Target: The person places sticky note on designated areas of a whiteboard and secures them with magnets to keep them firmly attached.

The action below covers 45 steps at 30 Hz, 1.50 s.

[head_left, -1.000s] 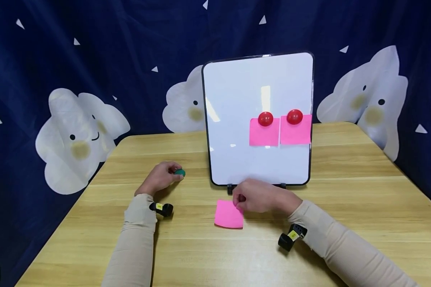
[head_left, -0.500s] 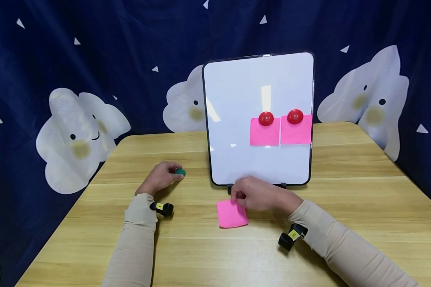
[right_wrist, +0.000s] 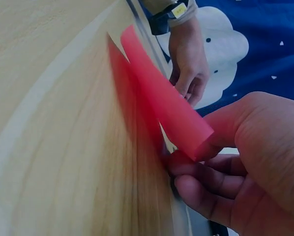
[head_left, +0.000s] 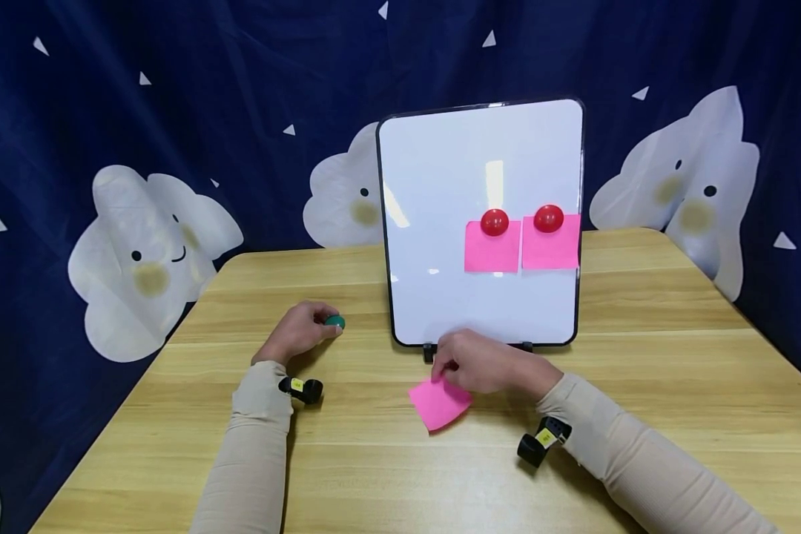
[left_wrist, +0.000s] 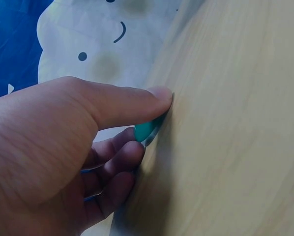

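Observation:
My left hand (head_left: 302, 330) pinches a round green magnet (head_left: 336, 322) at the tabletop, left of the whiteboard; in the left wrist view the thumb covers much of the magnet (left_wrist: 144, 130). With thumb and fingers my right hand (head_left: 483, 363) holds a pink sticky note (head_left: 439, 405) by its far edge, in front of the board. The right wrist view shows this note (right_wrist: 161, 98) curved and lifted off the wood, its shadow beneath. On the whiteboard (head_left: 440, 297), two more pink notes (head_left: 492, 252) hang side by side, each under a red round magnet (head_left: 495, 222).
The whiteboard stands upright on small black feet (head_left: 429, 353) on the wooden table (head_left: 347, 475). A dark blue curtain (head_left: 240, 89) with clouds and white triangles hangs behind. Each wrist wears a black camera (head_left: 311, 390) over a beige sleeve (head_left: 247, 460).
The pink note has turned in my right hand and shifted slightly right, its near corner now pointing toward me. The left hand and the green magnet have stayed in place.

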Tool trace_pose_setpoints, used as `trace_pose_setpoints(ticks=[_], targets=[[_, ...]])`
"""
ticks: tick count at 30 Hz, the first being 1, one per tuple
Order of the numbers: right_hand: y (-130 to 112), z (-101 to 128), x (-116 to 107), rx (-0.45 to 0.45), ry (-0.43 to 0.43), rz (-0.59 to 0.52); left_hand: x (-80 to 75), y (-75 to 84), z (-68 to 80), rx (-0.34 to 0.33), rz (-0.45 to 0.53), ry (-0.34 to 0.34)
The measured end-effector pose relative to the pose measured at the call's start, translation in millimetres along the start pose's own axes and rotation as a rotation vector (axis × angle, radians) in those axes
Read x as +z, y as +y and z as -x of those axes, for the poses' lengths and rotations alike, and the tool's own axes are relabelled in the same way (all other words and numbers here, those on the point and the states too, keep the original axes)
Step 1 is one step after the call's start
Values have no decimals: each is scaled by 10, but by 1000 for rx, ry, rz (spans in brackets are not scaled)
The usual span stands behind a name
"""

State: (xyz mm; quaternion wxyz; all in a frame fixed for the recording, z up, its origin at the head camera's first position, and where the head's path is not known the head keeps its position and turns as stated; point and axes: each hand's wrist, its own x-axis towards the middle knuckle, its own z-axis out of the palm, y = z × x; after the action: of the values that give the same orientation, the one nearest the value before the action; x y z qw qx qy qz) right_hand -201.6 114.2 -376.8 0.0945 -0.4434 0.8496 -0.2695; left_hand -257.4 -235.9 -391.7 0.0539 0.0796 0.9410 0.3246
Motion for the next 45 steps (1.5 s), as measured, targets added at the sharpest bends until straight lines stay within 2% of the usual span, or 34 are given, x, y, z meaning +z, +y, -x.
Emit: trace_pose_setpoints(ticks=[18,32,45], targets=[[-31,2,-29,-4,28,3,0,-2,1,-2,-5,7],[2,-29,7,-53,9,9,8,-11,-7,-3,-10,10],[9,-19,15,-31,-7,1,7,-9,-12,9,-29,7]])
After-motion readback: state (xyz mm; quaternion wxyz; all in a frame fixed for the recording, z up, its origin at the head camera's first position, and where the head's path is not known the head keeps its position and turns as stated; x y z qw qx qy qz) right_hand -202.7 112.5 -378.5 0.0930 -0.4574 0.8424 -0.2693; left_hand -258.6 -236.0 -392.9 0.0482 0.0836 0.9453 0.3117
